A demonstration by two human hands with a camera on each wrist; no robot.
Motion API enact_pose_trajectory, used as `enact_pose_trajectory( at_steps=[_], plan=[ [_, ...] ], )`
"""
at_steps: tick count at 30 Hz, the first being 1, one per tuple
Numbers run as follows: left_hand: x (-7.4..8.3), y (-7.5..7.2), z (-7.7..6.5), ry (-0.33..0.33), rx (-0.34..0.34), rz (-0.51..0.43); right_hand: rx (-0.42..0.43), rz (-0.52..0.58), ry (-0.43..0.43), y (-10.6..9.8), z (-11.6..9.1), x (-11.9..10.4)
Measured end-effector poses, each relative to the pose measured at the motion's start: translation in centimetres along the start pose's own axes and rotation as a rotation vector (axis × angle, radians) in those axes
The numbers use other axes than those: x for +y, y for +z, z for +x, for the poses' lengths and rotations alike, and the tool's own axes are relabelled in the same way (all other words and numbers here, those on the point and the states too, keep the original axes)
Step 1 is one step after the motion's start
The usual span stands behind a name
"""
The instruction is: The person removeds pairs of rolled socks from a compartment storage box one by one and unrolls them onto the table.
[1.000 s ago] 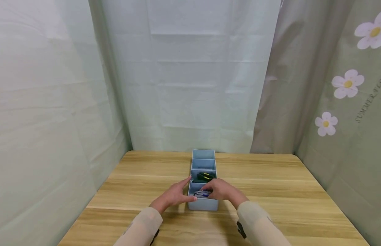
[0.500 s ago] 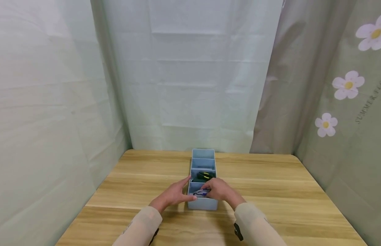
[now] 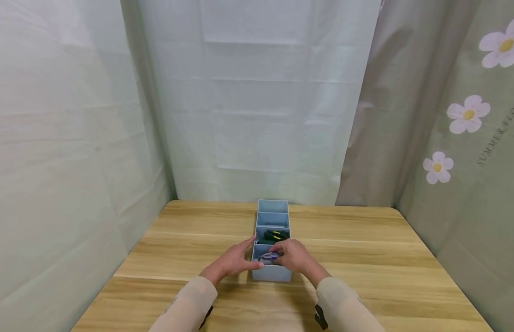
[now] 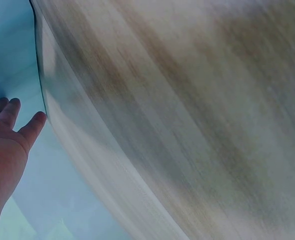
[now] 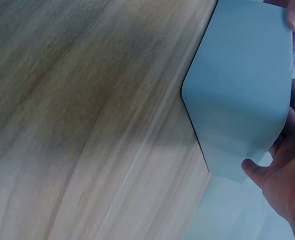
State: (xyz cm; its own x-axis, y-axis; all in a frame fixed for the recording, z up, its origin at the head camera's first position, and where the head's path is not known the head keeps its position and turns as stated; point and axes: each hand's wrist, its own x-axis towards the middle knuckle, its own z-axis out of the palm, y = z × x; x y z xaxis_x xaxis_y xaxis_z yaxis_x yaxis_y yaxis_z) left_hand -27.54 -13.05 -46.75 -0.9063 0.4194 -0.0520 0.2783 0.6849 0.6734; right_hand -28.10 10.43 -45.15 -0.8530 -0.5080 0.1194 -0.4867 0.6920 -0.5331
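A long blue-grey divided box (image 3: 271,274) stands on the wooden table, its compartments in a row running away from me. My right hand (image 3: 295,254) reaches over the right side into the front compartment. Its fingers and thumb pinch a slim grey-and-blue item (image 3: 269,256), whose kind I cannot tell. Against the left side lies my left hand (image 3: 233,261), fingers extended along the wall and thumb at the front rim. In the right wrist view, the box's smooth wall (image 5: 237,85) shows beside the right hand (image 5: 290,185). The left wrist view shows the left hand (image 4: 5,145) with fingers spread against the box.
Black pliers with yellow stripes (image 3: 275,235) lie in the second compartment from the front. Behind the table (image 3: 356,258) hang pale curtains (image 3: 257,115), also on both sides. The box's far end is near the table's back edge.
My right hand has shifted the grey-and-blue item slightly up and left within the front compartment. The left hand keeps its place on the box.
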Motion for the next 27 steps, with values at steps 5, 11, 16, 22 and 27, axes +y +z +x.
enact_pose_trajectory(
  at_steps=[5,11,16,22,27],
  plan=[
    [0.02,-0.17,0.07,0.003,0.005,0.012,0.037,0.029,0.032,-0.18,-0.06,-0.07],
    [0.02,0.03,-0.06,-0.018,0.0,0.0,0.052,0.112,0.084,-0.26,-0.41,0.01],
    [0.11,0.11,-0.24,-0.025,-0.003,-0.004,0.069,0.176,0.127,-0.31,-0.63,-0.02],
    [0.26,-0.02,-0.1,-0.015,-0.006,0.006,0.112,0.201,0.104,-0.53,-0.85,-0.17],
    [0.31,-0.45,0.08,-0.013,-0.02,-0.001,0.15,0.223,0.09,-0.79,-0.86,-0.3]
  ],
)
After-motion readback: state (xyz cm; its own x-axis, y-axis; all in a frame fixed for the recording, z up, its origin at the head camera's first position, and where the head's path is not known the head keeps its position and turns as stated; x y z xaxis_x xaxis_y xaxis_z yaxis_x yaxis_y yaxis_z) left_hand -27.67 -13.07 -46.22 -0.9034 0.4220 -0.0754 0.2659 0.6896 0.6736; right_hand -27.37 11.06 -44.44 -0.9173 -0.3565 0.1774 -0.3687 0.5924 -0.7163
